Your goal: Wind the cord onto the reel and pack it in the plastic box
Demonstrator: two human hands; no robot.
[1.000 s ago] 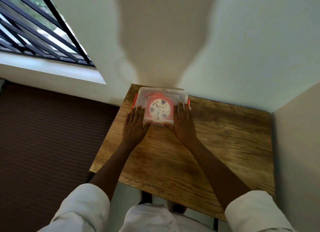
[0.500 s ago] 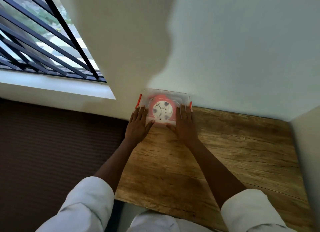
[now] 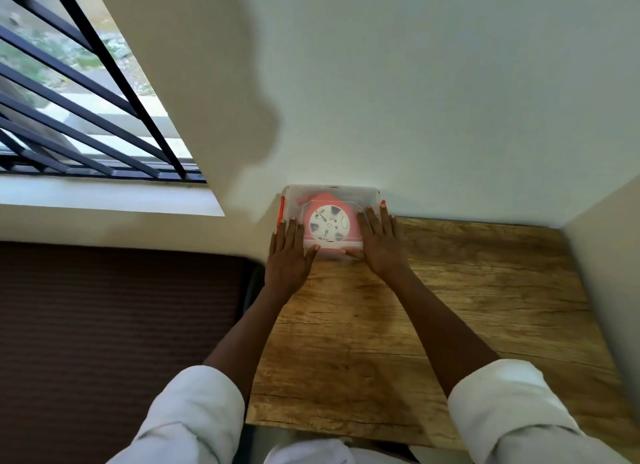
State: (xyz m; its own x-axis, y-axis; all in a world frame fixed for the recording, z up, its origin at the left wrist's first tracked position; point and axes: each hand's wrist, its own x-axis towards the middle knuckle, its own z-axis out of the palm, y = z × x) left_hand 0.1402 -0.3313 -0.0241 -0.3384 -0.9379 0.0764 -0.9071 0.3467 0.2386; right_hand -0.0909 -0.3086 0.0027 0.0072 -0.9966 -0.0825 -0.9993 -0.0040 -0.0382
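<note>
Head view, looking down. A clear plastic box (image 3: 330, 200) with its lid on sits at the far left corner of the wooden surface (image 3: 450, 307), its far edge against the pale wall (image 3: 415, 82). Through the translucent lid shows the reel (image 3: 329, 225), a red body with a white round face bearing dark openings; it lies flat inside the box, between the two hands. The cord itself cannot be made out through the lid. Orange latches (image 3: 281, 211) stand at the left and right ends of the box. The left hand (image 3: 289, 255) lies palm down with fingers extended over the left near part of the lid, its thumb reaching toward the near edge. The right hand (image 3: 379, 243) lies likewise, flat and open, over the right near part of the lid, its thumb along the near edge and its fingertips close to the right latch. Both hands rest spread on the lid and grasp nothing; they are apart, with the reel's white face visible in the gap. White rolled sleeves (image 3: 194, 415) cover the upper arms. At upper left is a barred window (image 3: 69, 99) above a white sill; below it, left of the surface, lies a dark ribbed floor covering (image 3: 104, 325).
</note>
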